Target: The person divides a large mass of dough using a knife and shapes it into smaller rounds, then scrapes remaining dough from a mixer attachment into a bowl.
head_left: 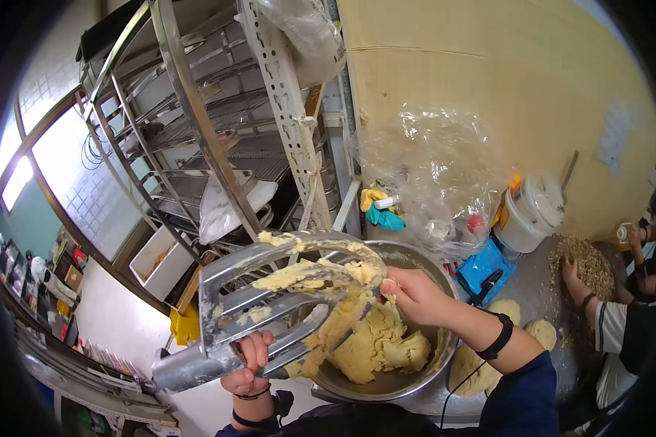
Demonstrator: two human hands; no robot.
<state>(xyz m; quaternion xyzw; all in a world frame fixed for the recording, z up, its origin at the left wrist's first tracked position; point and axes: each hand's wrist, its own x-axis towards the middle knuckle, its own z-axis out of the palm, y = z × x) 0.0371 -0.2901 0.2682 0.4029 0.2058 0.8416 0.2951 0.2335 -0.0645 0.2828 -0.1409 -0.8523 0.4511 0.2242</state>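
Observation:
A large metal mixer beater, smeared with yellow dough, lies tilted across the near side of a steel mixing bowl. My left hand is wrapped around the beater near its thick shaft. At the beater's far rounded end, my right hand has its fingers closed on the dough clinging there; the fingertips are partly hidden. Inside the bowl, below the beater, sits a big lump of yellow dough.
More dough pieces lie on the steel table right of the bowl. Behind are a blue packet, a clear plastic bag and a white bucket. Another person's hand touches a crumbly pile. A metal rack stands left.

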